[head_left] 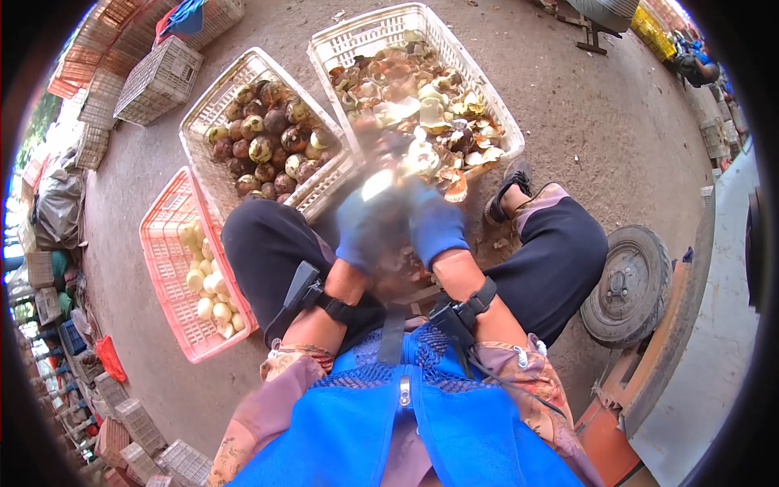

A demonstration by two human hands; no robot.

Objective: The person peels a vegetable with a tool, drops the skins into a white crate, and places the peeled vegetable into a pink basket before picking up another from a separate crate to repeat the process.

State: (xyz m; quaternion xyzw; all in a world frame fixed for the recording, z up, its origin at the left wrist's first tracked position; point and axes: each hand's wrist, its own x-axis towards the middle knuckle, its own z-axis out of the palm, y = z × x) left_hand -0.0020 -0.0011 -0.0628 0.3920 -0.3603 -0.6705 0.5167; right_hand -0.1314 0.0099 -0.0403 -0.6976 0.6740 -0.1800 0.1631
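Note:
My left hand (357,227) and my right hand (436,226), both in blue gloves, are close together between my knees. Each looks closed, but a smear hides the fingers and what they grip. A bright pale patch shows just above them. Beyond lies a white crate (505,122) of peelings (434,114), curved pale and brown pieces. Left of it, a second white crate (195,134) holds round brown-skinned produce (261,149) with pale patches. A pink crate (166,280) at my left knee contains peeled, cream-coloured produce (213,284).
A small tyred wheel (629,284) lies by my right knee, beside a metal-edged structure (690,341). Stacked crates (158,81) stand at the upper left, and more crates (146,426) at the lower left. A red bag (110,359) lies on the ground at left.

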